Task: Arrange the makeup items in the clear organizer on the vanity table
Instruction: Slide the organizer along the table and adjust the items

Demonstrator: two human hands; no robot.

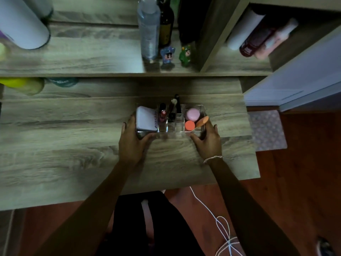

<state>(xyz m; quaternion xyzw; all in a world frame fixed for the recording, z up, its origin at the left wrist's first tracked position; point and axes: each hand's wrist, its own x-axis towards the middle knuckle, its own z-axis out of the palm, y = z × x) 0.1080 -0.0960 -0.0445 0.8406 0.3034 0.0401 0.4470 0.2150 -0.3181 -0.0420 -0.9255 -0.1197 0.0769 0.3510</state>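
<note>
The clear organizer (175, 134) sits on the wooden vanity table (73, 145), right of centre. My left hand (132, 143) grips its left end and my right hand (207, 143) grips its right end. A lilac compact case (145, 118) stands in the left compartment. Dark lipstick and mascara tubes (172, 109) stand upright in the middle slots. On the right lie a pink round sponge (192, 114), an orange round sponge (189, 125) and an orange teardrop sponge (202, 121).
A raised shelf (92, 58) behind holds a clear spray bottle (150, 32), dark bottles (167, 23), two small figurines (176, 55) and a white cylinder (20, 23). A side cubby (258, 39) stores bottles. A white cable (221, 224) trails on the floor.
</note>
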